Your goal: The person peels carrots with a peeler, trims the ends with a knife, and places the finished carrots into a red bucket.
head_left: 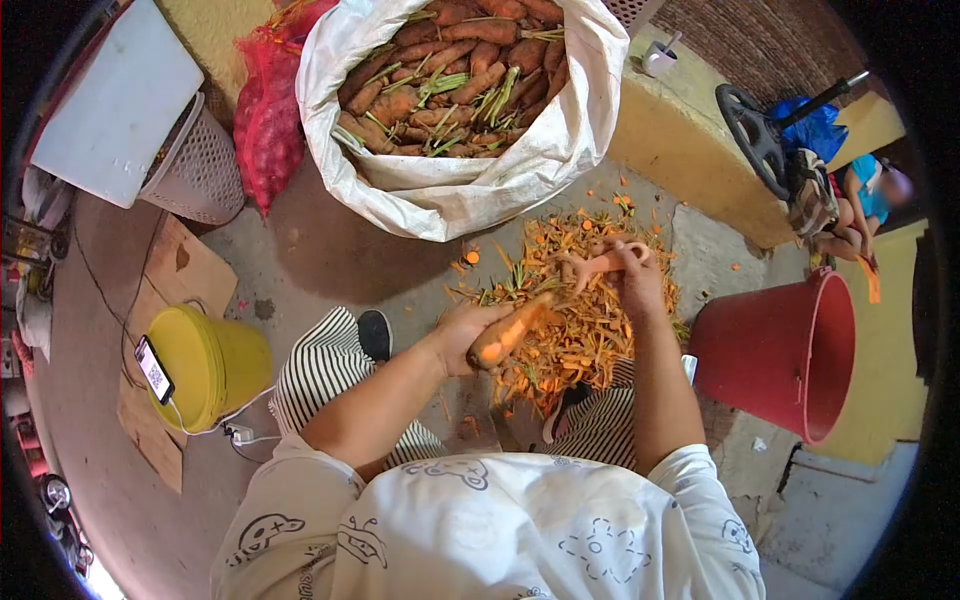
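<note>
My left hand [467,338] is wrapped round a partly peeled carrot [508,333], its bright orange flesh showing between brown strips of skin. In my right hand [636,280] is a pale orange peeler [600,264], its head close to the far end of the carrot. Below both hands a heap of carrot peelings [560,365] covers the floor between my feet. Straight ahead stands a white sack [465,190] with its rim rolled down, full of unpeeled carrots [460,80] and bits of green stalk.
A red bucket [750,345] lies tilted at right. On the left are a lidded yellow bucket [225,360] with a phone [154,368] on it, a red net bag [268,120] and a plastic basket [195,165]. Another person [860,205] sits at far right. A cup [658,60] stands on the ledge.
</note>
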Demonstrator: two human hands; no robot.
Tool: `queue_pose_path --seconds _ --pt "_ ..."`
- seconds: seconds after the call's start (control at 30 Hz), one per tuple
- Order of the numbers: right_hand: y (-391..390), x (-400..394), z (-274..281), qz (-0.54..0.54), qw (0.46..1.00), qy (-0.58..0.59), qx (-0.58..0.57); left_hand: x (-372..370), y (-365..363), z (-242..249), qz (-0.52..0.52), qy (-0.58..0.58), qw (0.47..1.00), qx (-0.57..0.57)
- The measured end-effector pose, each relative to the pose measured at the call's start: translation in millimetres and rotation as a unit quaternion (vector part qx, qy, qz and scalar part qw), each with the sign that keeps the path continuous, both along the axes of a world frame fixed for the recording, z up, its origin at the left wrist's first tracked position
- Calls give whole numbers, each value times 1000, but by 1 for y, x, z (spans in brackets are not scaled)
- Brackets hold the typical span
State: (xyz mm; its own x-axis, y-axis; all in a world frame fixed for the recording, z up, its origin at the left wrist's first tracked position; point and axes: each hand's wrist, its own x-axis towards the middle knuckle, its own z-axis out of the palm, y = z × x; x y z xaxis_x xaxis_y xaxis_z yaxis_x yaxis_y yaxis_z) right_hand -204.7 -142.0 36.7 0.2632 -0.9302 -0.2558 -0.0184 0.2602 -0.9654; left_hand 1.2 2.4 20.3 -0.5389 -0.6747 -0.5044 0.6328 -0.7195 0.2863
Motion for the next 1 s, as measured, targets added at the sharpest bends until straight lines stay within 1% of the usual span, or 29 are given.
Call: queue_pose_path --seconds 0.03,0.1,0.13,0.17,0.2,0.23,0.27,0.3,0.33,0.37,0.43,0.47,0.57,0.6,0.63,0.67,0.7,0.77,0.8,0.83,0.87,0.9,0.97,1.0 --pt "-15 -15 -11 -15 997 64 -49 0 0 0 -16 14 1000 -5" --pt "-12 -17 -6 -37 998 -45 -18 1 -3 -3 3 12 1000 11" --pt "-4 -15 6 -45 994 -96 0 1 -3 -5 15 14 1000 22" --pt "9 -8 15 6 997 -75 3 0 -2 -7 26 14 999 34" --pt "30 12 31 55 997 -58 4 1 -3 -15 17 39 999 4" --pt "48 25 36 106 993 -54 22 0 -5 -12 28 27 999 13" --pt "59 30 30 188 979 -60 42 -2 -6 -7 39 14 999 22" --pt "69 39 29 219 966 -120 67 -3 -6 -4 51 1 998 31" --pt "63 36 21 207 969 -109 79 -3 -6 -23 31 16 999 -38" --pt "55 32 9 196 971 -98 92 -4 -4 -30 42 12 999 -22" --pt "46 23 -2 208 969 -101 90 -7 -7 -13 67 7 998 6" --pt "42 18 -6 216 967 -101 90 -6 -7 -10 72 -18 997 27" --pt "21 4 -11 28 998 -28 39 1 -4 -26 12 -4 1000 -14" --pt "10 -7 -15 -17 1000 -10 12 2 -4 -20 -6 -35 999 -10" --pt "1 -13 -11 -62 998 7 -17 2 -6 -15 12 -36 999 4" --pt "-2 -21 -9 -45 999 -26 -10 -1 -5 -11 29 -35 999 21" --pt "7 -14 4 -24 999 -30 -4 -4 -4 -8 45 -31 998 41" --pt "41 18 33 13 999 -35 15 -8 0 7 56 -8 998 14" --pt "57 28 38 80 994 -49 48 -8 0 11 64 1 998 -4" --pt "69 36 40 150 983 -65 80 -8 -1 2 58 1 998 5" --pt "72 38 24 183 972 -112 96 -8 -2 -15 54 0 998 14" --pt "67 36 12 144 979 -105 100 -7 -1 -25 51 -1 998 24" --pt "44 20 -6 64 988 -87 110 -3 -1 -23 38 -24 998 33" --pt "25 6 -15 7 995 -61 73 -2 -1 -21 31 -33 998 36"
